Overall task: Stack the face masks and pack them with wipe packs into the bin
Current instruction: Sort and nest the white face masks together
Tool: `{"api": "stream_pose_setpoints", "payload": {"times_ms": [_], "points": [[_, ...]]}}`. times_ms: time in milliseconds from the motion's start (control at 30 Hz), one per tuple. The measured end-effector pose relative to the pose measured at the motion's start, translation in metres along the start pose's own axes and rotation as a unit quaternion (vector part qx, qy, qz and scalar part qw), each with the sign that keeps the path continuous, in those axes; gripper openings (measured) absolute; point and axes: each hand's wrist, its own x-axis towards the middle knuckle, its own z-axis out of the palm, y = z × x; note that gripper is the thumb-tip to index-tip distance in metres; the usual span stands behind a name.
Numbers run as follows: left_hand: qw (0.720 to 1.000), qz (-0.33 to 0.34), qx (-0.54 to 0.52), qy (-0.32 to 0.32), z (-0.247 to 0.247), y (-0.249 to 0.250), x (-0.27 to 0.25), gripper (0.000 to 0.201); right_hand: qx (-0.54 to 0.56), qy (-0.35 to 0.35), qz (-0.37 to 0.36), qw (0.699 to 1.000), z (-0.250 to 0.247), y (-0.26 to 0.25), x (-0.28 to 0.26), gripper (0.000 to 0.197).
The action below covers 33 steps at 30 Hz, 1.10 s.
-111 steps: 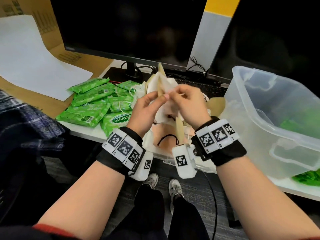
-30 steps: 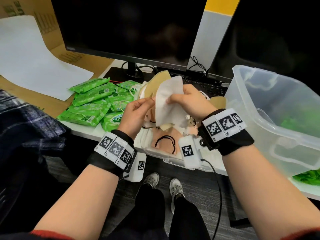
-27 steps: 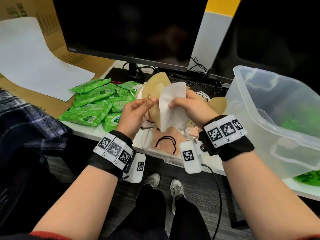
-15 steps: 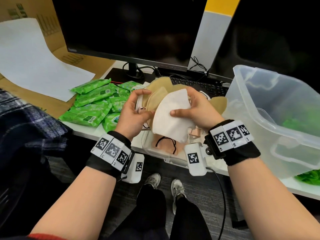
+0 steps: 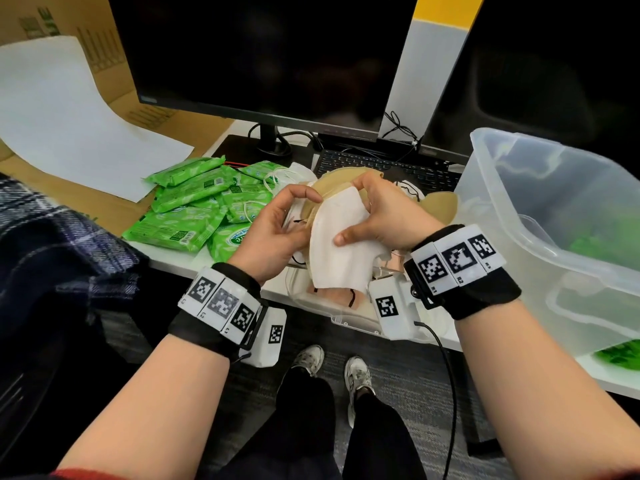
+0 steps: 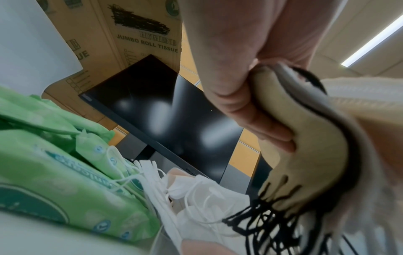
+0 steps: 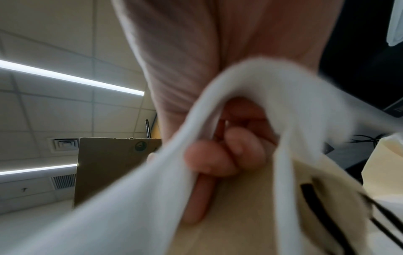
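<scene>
Both hands hold a small stack of folded face masks above the desk's front edge. A white mask (image 5: 341,251) lies on top of several tan masks (image 5: 332,187). My right hand (image 5: 381,216) grips the stack from the right, thumb on the white mask (image 7: 261,82). My left hand (image 5: 277,230) grips the tan masks (image 6: 305,138) from the left; their black ear loops (image 6: 261,217) hang down. Green wipe packs (image 5: 194,209) lie in a heap to the left. The clear plastic bin (image 5: 540,244) stands at the right with green packs inside.
A clear lid or tray (image 5: 332,306) with pink masks lies under my hands. Loose white masks (image 6: 196,195) lie beside the wipe packs. A monitor (image 5: 263,53) and keyboard (image 5: 381,164) stand behind. A cardboard box with a white sheet (image 5: 65,112) is at the left.
The white mask, held upright and apart a second ago, has been laid flat onto the tan masks. Both hands have closed round the combined stack and lowered slightly.
</scene>
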Motion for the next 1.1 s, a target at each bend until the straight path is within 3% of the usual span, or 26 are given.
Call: {"api": "stream_pose_setpoints", "payload": {"times_ms": [200, 333, 600, 733, 833, 967, 1033, 1100], "points": [[1.000, -0.022, 0.002, -0.008, 0.001, 0.002, 0.000, 0.028, -0.019, -0.009, 0.009, 1.000, 0.000, 0.000, 0.004, 0.060], [0.999, -0.030, -0.036, -0.025, 0.004, 0.006, -0.001, 0.015, -0.017, 0.008, -0.004, 1.000, 0.002, -0.001, 0.006, 0.046], [0.999, 0.003, -0.030, 0.011, 0.001, -0.003, 0.002, 0.051, -0.031, 0.107, -0.047, 0.993, 0.004, 0.002, 0.005, 0.015], [0.999, 0.002, 0.053, -0.001, -0.001, -0.003, 0.004, 0.051, 0.036, 0.077, -0.093, 0.992, 0.005, 0.007, 0.004, 0.014], [0.999, -0.028, 0.038, 0.013, -0.002, -0.001, 0.007, 0.045, 0.063, 0.051, -0.107, 0.991, 0.005, 0.014, 0.003, 0.014], [0.999, -0.036, 0.015, 0.032, 0.001, 0.001, 0.005, 0.036, 0.056, 0.021, -0.087, 0.994, 0.004, 0.019, 0.001, 0.031], [0.997, -0.049, -0.001, 0.066, 0.000, 0.002, 0.006, 0.023, 0.033, 0.030, -0.074, 0.996, 0.002, 0.023, 0.002, 0.035], [0.989, -0.064, -0.013, 0.130, -0.007, 0.000, 0.010, 0.012, 0.019, 0.082, -0.067, 0.994, -0.002, 0.025, 0.003, 0.035]]}}
